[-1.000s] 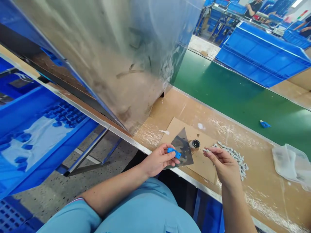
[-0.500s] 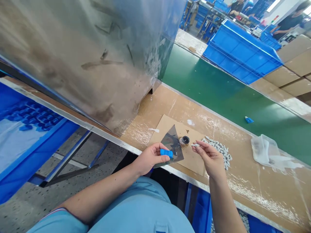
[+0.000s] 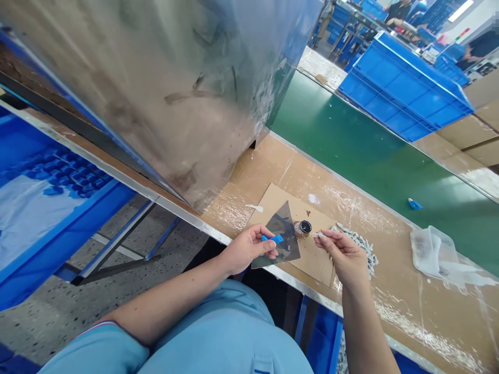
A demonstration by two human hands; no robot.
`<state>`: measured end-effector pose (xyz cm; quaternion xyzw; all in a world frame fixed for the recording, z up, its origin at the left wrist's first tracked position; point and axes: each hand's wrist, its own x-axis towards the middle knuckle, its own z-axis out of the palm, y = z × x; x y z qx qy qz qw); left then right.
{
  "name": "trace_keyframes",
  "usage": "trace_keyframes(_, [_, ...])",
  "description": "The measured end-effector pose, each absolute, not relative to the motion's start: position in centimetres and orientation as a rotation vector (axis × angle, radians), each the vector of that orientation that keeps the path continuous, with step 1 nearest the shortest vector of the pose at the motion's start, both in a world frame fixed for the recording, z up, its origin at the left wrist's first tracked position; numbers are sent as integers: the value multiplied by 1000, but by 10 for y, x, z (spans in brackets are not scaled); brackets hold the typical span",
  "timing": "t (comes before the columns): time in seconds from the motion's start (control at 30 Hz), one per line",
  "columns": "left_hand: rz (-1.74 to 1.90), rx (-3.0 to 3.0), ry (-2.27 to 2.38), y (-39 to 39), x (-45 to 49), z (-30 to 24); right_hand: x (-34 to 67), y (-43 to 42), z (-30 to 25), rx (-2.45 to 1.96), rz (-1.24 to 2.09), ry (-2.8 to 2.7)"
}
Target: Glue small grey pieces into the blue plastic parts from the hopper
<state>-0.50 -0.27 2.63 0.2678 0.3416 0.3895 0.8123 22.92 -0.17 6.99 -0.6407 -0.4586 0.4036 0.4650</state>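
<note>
My left hand [image 3: 249,249] is closed around a small blue plastic part [image 3: 273,239], held above a dark flat sheet [image 3: 286,228]. Between the fingertips of my right hand [image 3: 346,252] is a small pale grey piece [image 3: 318,235], its narrow end pointing left. Just left of that piece stands a small jar with a black top [image 3: 305,227], next to the sheet. Both jar and sheet rest on a piece of cardboard [image 3: 268,196]. Behind my right hand lies a pile of similar grey pieces [image 3: 364,244], partly hidden by the hand.
A big metal-sided box [image 3: 195,119] blocks the left of the bench [image 3: 393,275]. Beyond the bench runs a green belt [image 3: 351,145] carrying a blue part [image 3: 415,204]. A clear plastic tub [image 3: 432,252] sits at right. A blue crate [image 3: 405,88] stands across the belt; people work farther back.
The view has shifted slightly, so the scene sits a little farther right. The blue part in my left hand has turned and now shows a narrower side. My right hand still pinches the grey piece.
</note>
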Motion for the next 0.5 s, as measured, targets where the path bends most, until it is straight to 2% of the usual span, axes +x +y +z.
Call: trace_keyframes(0.5, [843, 543, 669, -1, -4, 20, 234, 3, 65, -1709, 750, -1291])
